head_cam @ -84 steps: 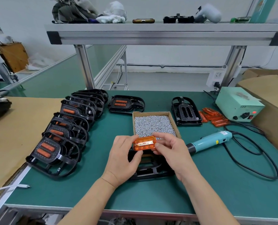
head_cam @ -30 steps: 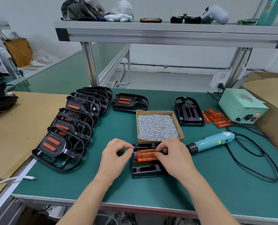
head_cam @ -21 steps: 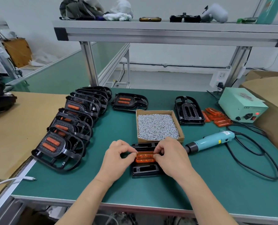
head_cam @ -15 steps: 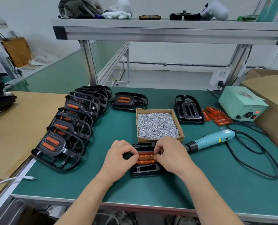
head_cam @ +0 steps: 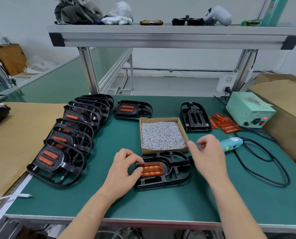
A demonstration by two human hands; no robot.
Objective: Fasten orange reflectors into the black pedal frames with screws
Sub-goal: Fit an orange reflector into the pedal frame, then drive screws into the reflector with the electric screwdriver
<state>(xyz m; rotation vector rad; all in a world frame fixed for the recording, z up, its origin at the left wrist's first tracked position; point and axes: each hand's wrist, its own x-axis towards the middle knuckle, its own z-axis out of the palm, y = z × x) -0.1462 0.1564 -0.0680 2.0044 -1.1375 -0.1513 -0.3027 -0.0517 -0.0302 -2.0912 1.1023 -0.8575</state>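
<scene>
You are pinning the orange reflector (head_cam: 151, 171) down into its seat in the black pedal frame (head_cam: 162, 169) with your left hand (head_cam: 123, 171), thumb and forefinger pinching its left end so that it is lying flat and not lifting out before a screw goes in. The frame is lying on the green bench mat (head_cam: 178, 204) directly in front of you, just this side of the cardboard box of screws (head_cam: 162, 134), which puts fasteners within a short reach. Your right hand (head_cam: 207, 156) is hanging in the air between the frame and the box, fingers loosely curled and grasping nothing that can be made out; it is blurred, so I cannot tell whether it is heading for a screw or for the blue electric screwdriver (head_cam: 231, 144) lying just to its right, cord trailing to the pale green power supply (head_cam: 250, 111). Spare reflectors (head_cam: 225, 124) are sitting beside an empty pedal frame (head_cam: 194, 118) at the back right, presumably staged as the next piece. The pedals already carrying reflectors (head_cam: 64, 145) are overlapping in a row on your left, out of the working area. Judging by the bare reflector, no screw is in yet.
</scene>
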